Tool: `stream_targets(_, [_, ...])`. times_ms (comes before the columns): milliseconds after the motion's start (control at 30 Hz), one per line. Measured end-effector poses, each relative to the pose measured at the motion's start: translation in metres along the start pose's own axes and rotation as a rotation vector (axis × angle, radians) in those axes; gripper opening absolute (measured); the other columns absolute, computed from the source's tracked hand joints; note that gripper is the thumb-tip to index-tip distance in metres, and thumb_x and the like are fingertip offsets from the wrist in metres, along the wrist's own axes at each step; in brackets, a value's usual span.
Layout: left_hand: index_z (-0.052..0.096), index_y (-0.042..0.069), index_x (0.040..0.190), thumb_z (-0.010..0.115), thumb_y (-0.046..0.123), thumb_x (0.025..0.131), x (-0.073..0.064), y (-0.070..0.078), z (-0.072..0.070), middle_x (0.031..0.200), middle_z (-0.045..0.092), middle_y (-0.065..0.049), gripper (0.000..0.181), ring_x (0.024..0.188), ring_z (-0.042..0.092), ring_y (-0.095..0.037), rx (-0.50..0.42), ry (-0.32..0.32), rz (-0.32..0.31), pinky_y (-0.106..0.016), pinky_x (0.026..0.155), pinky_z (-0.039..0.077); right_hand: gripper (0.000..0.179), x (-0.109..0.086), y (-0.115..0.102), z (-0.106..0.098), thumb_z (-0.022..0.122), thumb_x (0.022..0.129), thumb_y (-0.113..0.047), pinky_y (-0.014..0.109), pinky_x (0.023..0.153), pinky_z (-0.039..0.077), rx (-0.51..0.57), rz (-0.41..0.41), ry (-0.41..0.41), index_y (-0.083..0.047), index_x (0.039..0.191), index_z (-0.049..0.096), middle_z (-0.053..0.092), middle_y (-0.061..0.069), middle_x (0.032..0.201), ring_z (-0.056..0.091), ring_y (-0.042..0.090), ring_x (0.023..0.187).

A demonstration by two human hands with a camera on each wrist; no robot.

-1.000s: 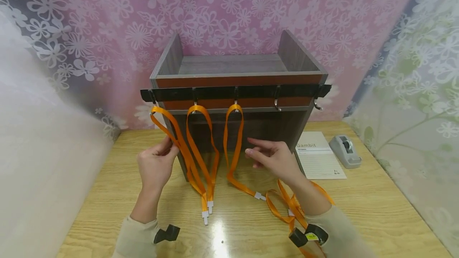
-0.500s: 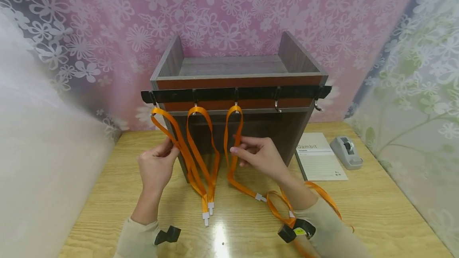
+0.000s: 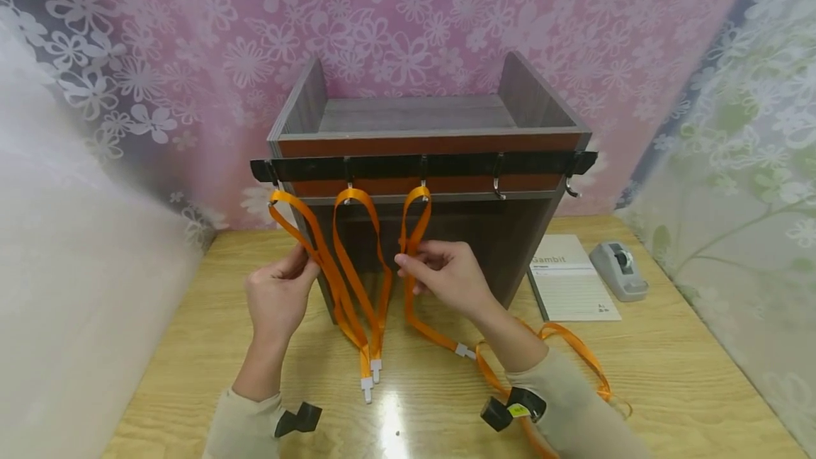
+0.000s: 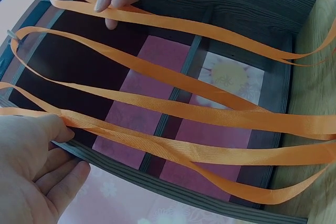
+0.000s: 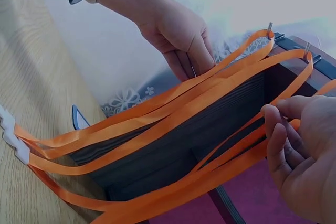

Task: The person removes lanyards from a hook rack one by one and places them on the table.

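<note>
Head view downward, wrist views nearer

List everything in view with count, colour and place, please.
Table: one, light wood, foreground
Shelf: one, grey and reddish-brown, on table
Rail: one, black, across shelf front
Hooks: five, silver, on rail
Hanging straps: three, orange, on three leftmost hooks
Loose straps: count unclear, orange, table's right side
Clips: three visible, white, at strap ends
Notebook: one, cream, right of shelf
Tape dispenser: one, grey, right of notebook
Flowered walls: three, pink and whitish, behind and beside
Wrist cameras: two, black, at wrists
Sleeves: two, beige, bottom edge
Left hand: one, bare, pinching leftmost strap
Right hand: one, bare, pinching third hanging strap
</note>
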State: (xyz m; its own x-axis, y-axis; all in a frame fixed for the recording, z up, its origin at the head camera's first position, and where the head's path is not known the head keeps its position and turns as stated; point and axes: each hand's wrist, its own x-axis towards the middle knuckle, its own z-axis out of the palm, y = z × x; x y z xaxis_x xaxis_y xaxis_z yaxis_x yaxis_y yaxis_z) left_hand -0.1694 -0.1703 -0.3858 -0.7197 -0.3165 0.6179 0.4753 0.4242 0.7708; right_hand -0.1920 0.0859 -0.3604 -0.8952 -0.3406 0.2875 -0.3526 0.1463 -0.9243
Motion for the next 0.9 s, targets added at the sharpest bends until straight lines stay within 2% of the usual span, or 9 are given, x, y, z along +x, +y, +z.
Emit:
stream_targets(100, [0.076,0.002,0.106,0.077,0.0,0.083,0.0,0.0,0.001,0.094,0.075,-0.017,0.023,0.08,0.066,0.013,-0.003,0.0,0.008,-0.009,0.068,0.055,0.021,-0.001,0.0,0.0,0.066,0.098,-0.021,0.024,0.045,0.049,0.017,-0.007,-0.001,-0.005,0.105,0.077,0.075,0.015,0.082,0.064,0.019,0.053])
stream_targets(200, [0.076,0.002,0.106,0.077,0.001,0.083,0.001,0.0,0.001,0.094,0.075,-0.018,0.023,0.08,0.066,0.013,-0.014,0.001,0.011,-0.01,0.068,0.055,0.023,-0.001,0.0,-0.003,0.062,0.1,-0.02,0.023,0.042,0.044,0.014,-0.023,-0.004,-0.002,0.102,0.077,0.075,0.014,0.081,0.064,0.026,0.054])
stream_targets(433, [0.076,0.003,0.106,0.076,0.001,0.084,0.001,0.0,0.001,0.096,0.075,-0.017,0.022,0.081,0.066,0.012,-0.008,-0.002,0.007,-0.01,0.068,0.055,0.026,-0.006,-0.012,-0.013,0.06,0.102,-0.024,0.025,0.042,0.043,-0.009,-0.029,-0.02,-0.005,0.094,0.075,0.072,0.016,0.079,0.062,0.035,0.057])
stream_targets(700, [0.075,0.003,0.108,0.076,0.001,0.084,0.001,0.0,0.001,0.096,0.074,-0.018,0.024,0.08,0.066,0.013,-0.006,-0.005,0.006,-0.01,0.068,0.055,0.025,-0.023,-0.047,-0.024,0.06,0.101,-0.02,0.027,0.048,0.051,-0.018,-0.029,-0.068,-0.001,0.093,0.073,0.071,0.022,0.079,0.061,0.025,0.055])
stream_targets(900, [0.075,0.002,0.108,0.075,-0.001,0.085,0.001,0.0,0.001,0.095,0.075,-0.018,0.023,0.08,0.066,0.013,0.004,-0.002,0.013,-0.009,0.068,0.054,0.016,-0.037,-0.075,-0.033,0.06,0.1,-0.011,0.029,0.05,0.054,-0.097,-0.123,-0.086,-0.003,0.097,0.074,0.071,0.015,0.077,0.061,0.019,0.056])
